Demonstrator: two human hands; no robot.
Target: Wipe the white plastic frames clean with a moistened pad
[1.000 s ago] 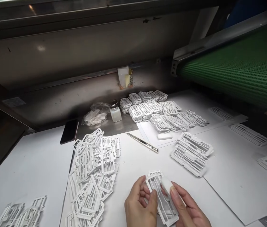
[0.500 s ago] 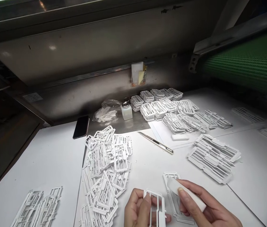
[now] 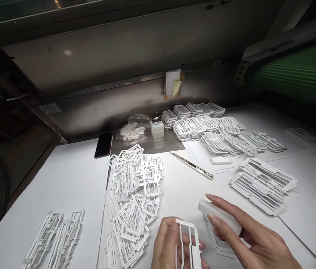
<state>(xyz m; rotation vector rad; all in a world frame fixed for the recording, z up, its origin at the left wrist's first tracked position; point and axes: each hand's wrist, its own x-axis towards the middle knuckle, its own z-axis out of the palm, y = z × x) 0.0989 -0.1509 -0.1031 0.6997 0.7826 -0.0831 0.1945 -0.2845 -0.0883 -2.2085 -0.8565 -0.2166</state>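
Note:
My left hand holds a white plastic frame upright near the bottom edge of the view. My right hand grips a white eraser-like block and hovers over another white frame lying flat on the white sheet. A loose heap of white frames lies just left of my left hand.
Neat stacks of frames lie to the right and more stacks at the back. A craft knife, a small white block, a dispenser bottle, a plastic bag and a black phone sit mid-table. More frames lie bottom left; a green conveyor is top right.
The two hands separated: the left hand took one frame up and to the left, the other frame was laid on the sheet, and the right hand lifted the block above it.

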